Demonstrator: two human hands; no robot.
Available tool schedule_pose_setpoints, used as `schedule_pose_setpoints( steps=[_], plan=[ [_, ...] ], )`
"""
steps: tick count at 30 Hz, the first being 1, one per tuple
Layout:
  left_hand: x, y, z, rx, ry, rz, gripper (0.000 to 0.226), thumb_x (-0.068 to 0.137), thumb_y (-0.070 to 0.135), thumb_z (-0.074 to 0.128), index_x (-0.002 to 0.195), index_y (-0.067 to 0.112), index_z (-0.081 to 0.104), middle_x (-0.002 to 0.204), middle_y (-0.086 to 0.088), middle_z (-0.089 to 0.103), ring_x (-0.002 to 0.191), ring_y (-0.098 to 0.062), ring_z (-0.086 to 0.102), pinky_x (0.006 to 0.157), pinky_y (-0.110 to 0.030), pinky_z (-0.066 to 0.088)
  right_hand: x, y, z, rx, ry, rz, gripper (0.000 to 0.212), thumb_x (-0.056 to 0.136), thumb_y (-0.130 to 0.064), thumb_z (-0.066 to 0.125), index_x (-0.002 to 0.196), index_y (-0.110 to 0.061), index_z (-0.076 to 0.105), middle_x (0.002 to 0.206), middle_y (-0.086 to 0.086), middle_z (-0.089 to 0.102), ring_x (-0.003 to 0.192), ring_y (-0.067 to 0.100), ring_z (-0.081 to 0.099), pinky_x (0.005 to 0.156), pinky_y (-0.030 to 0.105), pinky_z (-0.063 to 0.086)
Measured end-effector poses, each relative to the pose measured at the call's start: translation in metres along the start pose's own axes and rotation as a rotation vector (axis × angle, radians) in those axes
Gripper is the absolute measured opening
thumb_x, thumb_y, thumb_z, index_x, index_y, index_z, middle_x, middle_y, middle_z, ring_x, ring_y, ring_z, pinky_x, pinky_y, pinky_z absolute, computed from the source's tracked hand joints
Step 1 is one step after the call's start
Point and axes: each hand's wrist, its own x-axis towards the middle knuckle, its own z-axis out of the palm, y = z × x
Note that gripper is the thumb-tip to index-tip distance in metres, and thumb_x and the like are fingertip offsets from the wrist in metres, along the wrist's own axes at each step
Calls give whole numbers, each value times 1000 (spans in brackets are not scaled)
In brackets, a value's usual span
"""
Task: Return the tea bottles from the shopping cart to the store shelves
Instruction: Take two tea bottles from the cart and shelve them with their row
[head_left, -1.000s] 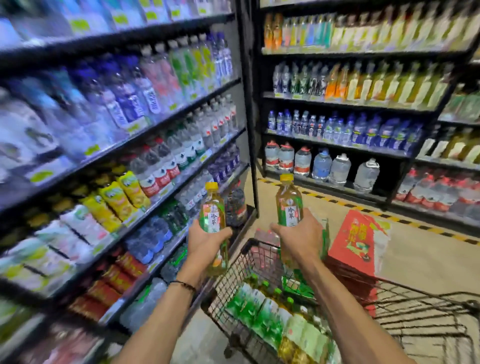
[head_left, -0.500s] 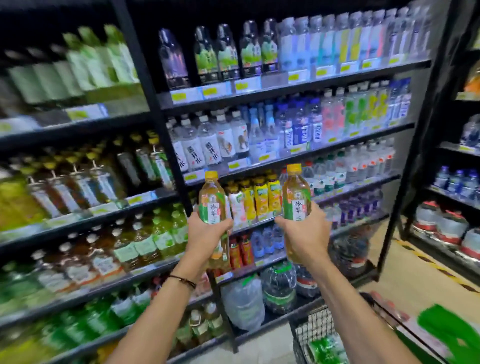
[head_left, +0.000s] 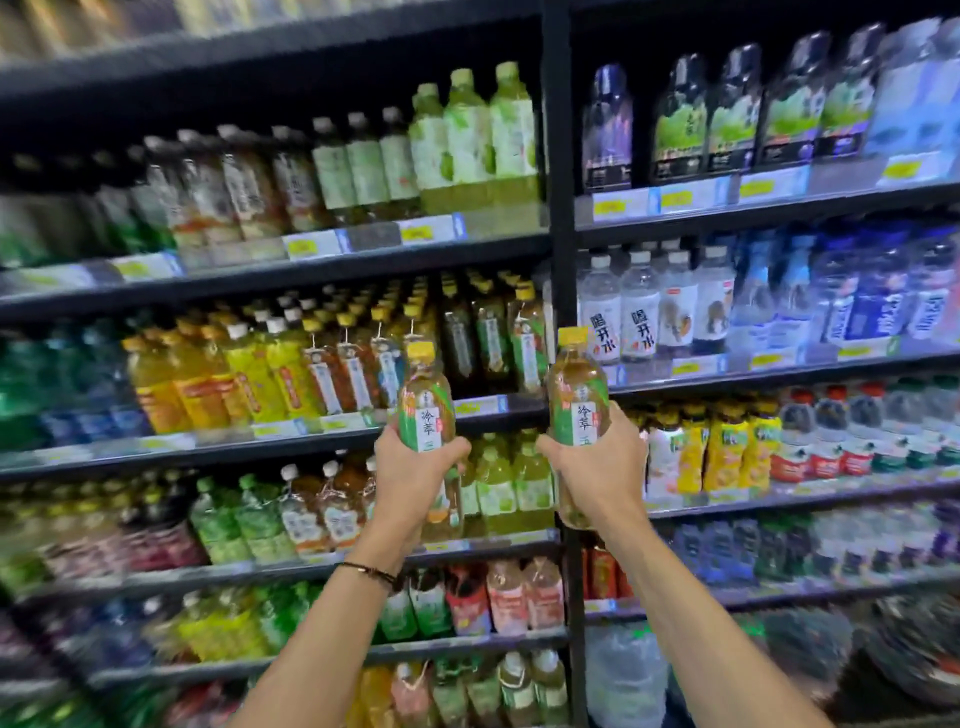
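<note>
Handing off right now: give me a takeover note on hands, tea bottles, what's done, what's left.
Left hand grips the left tea bottle; right hand grips the right tea bottle. Both are upright in front of the shelf, not on it.
Matching bottles stand at that shelf's right end.
Done: both bottles are up at the shelves.
Left: set both beside the matching ones. The cart is out of view, so its contents are unknown.

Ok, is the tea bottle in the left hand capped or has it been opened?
Capped: the tea bottle that the left hand grips has its yellow cap sitting on the neck. Whether the seal is unbroken cannot be told.
</note>
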Motion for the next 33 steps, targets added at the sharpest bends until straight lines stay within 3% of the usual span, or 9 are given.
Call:
schedule_pose_setpoints(
  steps=[4, 6, 9, 10, 13, 21, 26, 31, 33],
  plan=[
    [56, -9, -19, -43, -13, 26, 57, 75, 13, 90, 122, 22, 60, 100, -6, 76, 84, -27, 77, 70, -39, 66, 20, -13, 57, -4, 18, -64, 57, 46, -55, 78, 93, -32, 54, 83, -17, 62, 88, 14, 60, 72, 37, 52],
    [81, -9, -25, -56, -36, 49, 59, 74, 12, 91, 123, 21, 59, 103, -6, 75, 88, -27, 77, 77, -42, 66, 32, -18, 81, 15, 45, -94, 59, 56, -46, 86, 101, -38, 48, 83, -23, 56, 86, 1, 51, 69, 29, 45],
    [110, -9, -32, -52, -57, 72, 61, 74, 11, 90, 125, 19, 59, 105, -6, 76, 91, -22, 76, 80, -41, 66, 47, -22, 106, 70, 70, -111, 66, 62, -40, 88, 114, -38, 48, 91, -16, 62, 89, -8, 59, 67, 18, 50],
    [118, -9, -34, -56, -62, 74, 61, 74, 10, 90, 125, 19, 59, 106, -7, 76, 92, -22, 76, 81, -41, 65, 52, -24, 113, 75, 62, -106, 72, 62, -40, 88, 122, -36, 48, 98, -11, 64, 98, -7, 59, 73, 22, 53],
    [140, -11, -37, -56, -77, 66, 63, 74, 12, 90, 127, 19, 57, 109, -6, 74, 97, -22, 75, 86, -43, 64, 66, -31, 129, 59, 46, -101, 92, 63, -42, 87, 143, -26, 44, 122, 1, 62, 121, 24, 57, 98, 47, 54],
    [162, -20, -24, -47, -90, 73, 63, 71, 11, 93, 123, 23, 61, 100, 2, 77, 89, -15, 76, 69, -26, 61, 114, -25, 168, -4, 95, -230, 62, 64, -42, 88, 112, -25, 52, 105, -11, 52, 105, 12, 52, 95, 41, 52],
    [167, -23, -22, -49, -106, 79, 60, 69, 10, 93, 118, 25, 62, 88, 11, 78, 79, -9, 76, 60, -19, 59, 141, -18, 191, 29, 117, -275, 67, 64, -42, 88, 111, -37, 41, 96, -29, 39, 91, -10, 38, 76, 14, 32],
    [171, -27, -22, -55, -96, 87, 59, 69, 10, 93, 117, 25, 62, 93, 6, 79, 86, -14, 78, 70, -28, 63, 164, -8, 209, 72, 115, -265, 72, 66, -36, 90, 125, -21, 51, 107, -13, 50, 97, -5, 38, 81, 8, 31],
    [171, -28, -21, -58, -92, 106, 56, 71, 7, 92, 115, 24, 62, 92, 7, 79, 85, -14, 78, 70, -29, 64, 171, -8, 216, 59, 100, -268, 71, 66, -33, 90, 125, -18, 53, 110, -8, 55, 104, 4, 46, 86, 17, 40]
  ],
)
